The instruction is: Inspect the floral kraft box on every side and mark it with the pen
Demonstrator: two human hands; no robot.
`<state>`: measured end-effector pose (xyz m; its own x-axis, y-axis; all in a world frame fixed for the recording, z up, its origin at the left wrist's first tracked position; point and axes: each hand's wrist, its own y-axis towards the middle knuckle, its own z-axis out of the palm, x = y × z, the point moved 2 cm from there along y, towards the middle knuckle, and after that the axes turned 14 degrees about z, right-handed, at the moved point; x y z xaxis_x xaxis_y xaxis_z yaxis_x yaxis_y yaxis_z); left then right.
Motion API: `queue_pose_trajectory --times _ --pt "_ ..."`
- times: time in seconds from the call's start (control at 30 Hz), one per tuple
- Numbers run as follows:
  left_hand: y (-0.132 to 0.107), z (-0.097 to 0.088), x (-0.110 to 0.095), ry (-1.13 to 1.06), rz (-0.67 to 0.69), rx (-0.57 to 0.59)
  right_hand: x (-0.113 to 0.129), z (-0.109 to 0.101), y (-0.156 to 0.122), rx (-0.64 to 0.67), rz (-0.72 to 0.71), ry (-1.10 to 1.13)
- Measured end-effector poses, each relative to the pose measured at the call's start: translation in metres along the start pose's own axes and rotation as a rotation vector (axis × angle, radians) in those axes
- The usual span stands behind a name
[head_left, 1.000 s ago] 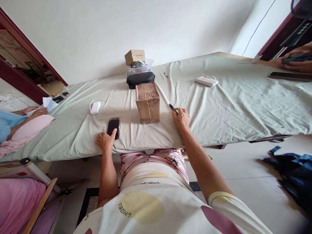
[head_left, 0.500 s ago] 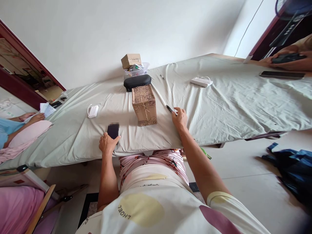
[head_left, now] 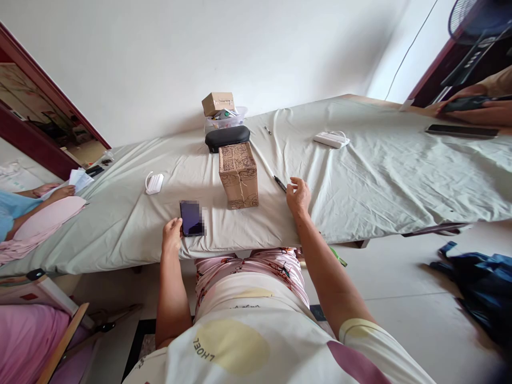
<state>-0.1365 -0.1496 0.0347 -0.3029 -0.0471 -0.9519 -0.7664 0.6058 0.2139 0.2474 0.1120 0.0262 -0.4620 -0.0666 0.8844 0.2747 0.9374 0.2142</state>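
My left hand [head_left: 173, 233] grips a dark smartphone [head_left: 192, 220] by its left edge, near the front of the cloth-covered table. Part of the phone's right side is blurred out. A black pen [head_left: 279, 183] lies slanted on the cloth, its near end close to the fingertips of my right hand [head_left: 299, 196]. That hand rests on the cloth, fingers loosely bent and apart; I cannot tell whether it touches the pen. Between my hands, farther back, stands a brown cardboard box [head_left: 239, 184] with dark scribbled patterns and string round it.
Behind the box are a black case [head_left: 227, 138], a clear plastic basket [head_left: 214, 126] and a smaller carton [head_left: 218, 103]. White corded blocks [head_left: 154, 183] [head_left: 332, 140] lie on either side. A person at left holds papers [head_left: 79, 181]; another's hands are at right near a dark phone [head_left: 462, 131].
My left hand has shifted to the phone's left edge, and the phone's face shows more fully. My right hand has moved slightly right, away from the pen.
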Motion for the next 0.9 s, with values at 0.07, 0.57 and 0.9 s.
queue_pose_trajectory --times 0.07,0.57,0.9 --pt "-0.001 0.003 0.0 -0.122 -0.065 -0.004 0.0 -0.001 0.0 -0.011 -0.012 0.004" --pt "-0.013 0.014 -0.001 -0.2 0.05 -0.148 0.019 -0.029 -0.036 -0.099 -0.053 0.347" --pt "-0.074 0.04 -0.072 -0.612 0.277 0.136 0.059 -0.039 -0.155 0.958 -0.034 0.447"
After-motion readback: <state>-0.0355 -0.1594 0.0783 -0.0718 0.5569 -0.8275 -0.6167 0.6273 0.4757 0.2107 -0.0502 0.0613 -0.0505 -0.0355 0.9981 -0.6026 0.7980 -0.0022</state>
